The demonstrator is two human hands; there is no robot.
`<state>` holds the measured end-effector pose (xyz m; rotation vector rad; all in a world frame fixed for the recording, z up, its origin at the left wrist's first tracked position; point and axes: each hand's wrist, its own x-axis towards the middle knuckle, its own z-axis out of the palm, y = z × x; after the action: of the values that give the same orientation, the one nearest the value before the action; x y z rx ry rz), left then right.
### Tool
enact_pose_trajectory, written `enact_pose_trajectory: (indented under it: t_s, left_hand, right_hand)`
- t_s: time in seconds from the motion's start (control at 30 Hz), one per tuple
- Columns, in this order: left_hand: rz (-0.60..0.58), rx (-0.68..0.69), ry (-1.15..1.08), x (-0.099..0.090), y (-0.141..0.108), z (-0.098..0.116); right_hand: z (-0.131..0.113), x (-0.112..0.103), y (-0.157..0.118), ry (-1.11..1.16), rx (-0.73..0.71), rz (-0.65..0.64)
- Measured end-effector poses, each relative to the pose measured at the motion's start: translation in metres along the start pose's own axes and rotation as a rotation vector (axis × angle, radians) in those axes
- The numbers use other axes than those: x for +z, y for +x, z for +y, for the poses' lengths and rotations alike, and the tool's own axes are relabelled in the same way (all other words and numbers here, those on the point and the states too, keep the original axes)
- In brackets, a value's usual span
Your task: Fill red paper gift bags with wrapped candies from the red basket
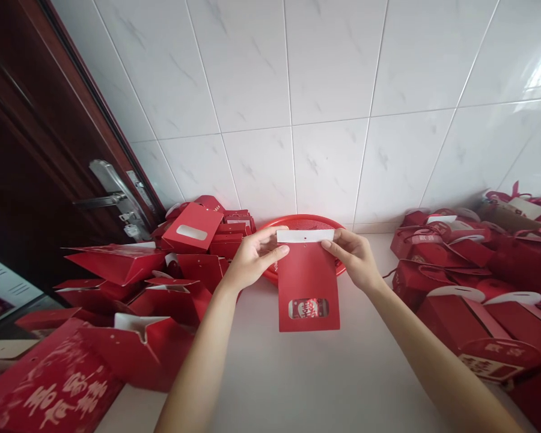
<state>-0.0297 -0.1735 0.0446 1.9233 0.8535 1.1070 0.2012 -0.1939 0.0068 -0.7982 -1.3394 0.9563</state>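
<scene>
The red packet (308,273) hangs between the left hand (255,257) and the right hand (352,255) — each pinching a top corner — its white top edge (305,236) uppermost, partly covering the red basket (313,221).

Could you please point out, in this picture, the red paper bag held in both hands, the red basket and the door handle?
Red paper bag (307,273): head view, middle of its broad panel.
Red basket (309,223): head view, far mesh wall.
Door handle (101,201): head view, its lever.

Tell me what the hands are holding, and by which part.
A red windowed bag, held by its top end, at the white strip: left hand at the upper left corner, right hand at the upper right.
</scene>
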Motion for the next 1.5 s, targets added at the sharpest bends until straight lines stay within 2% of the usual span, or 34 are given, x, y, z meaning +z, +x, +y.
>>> enact_pose_trajectory:
  t_s: [0.3,0.6,0.83,1.33,1.5]
  left_hand:
    - [0.045,0.061,0.08,0.005,-0.001,-0.001]
    - [0.091,0.084,0.077,0.005,-0.002,0.0]
    - [0.097,0.111,0.064,0.007,-0.004,0.005]
    - [0.128,0.237,0.14,0.007,-0.006,0.01]
    - [0.151,0.255,0.16,0.009,-0.006,0.008]
  right_hand:
    - [-0.002,-0.004,-0.001,-0.064,0.006,-0.01]
    - [-0.009,-0.002,-0.002,-0.053,-0.042,-0.055]
    - [-0.013,-0.003,-0.004,-0.077,-0.066,-0.038]
    - [-0.01,-0.005,-0.003,-0.127,-0.249,-0.005]
    - [-0.011,-0.004,-0.005,-0.076,-0.167,-0.042]
